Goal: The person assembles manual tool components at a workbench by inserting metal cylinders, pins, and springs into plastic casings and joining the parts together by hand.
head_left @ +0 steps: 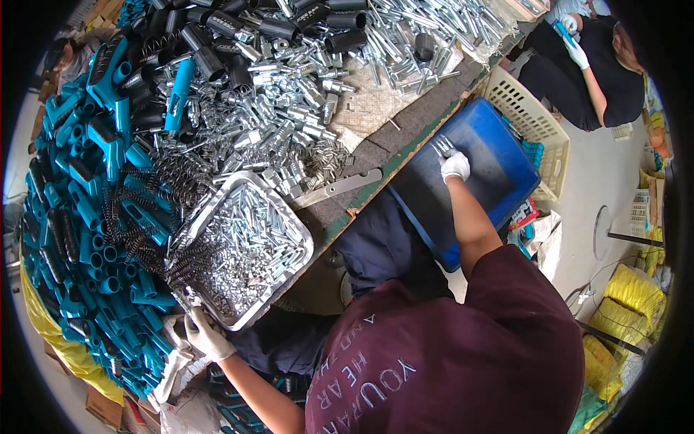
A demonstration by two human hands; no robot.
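Observation:
My left hand, in a white glove, is at the near left corner of a silver metal tray. Its fingers pinch a small silvery metal part, whose kind is too small to tell. Small shiny pins and tiny fittings fill the tray. Out to the right, my gloved right hand is closed on a few short silver metal pieces that stick out past the fingertips. It is above a blue bin with a dark, worn surface.
Teal plastic tool housings heap on the left, beside black coil springs. Black sleeves, metal fittings and rods cover the bench. A flat metal strip lies by its edge. Another person works beyond a cream crate.

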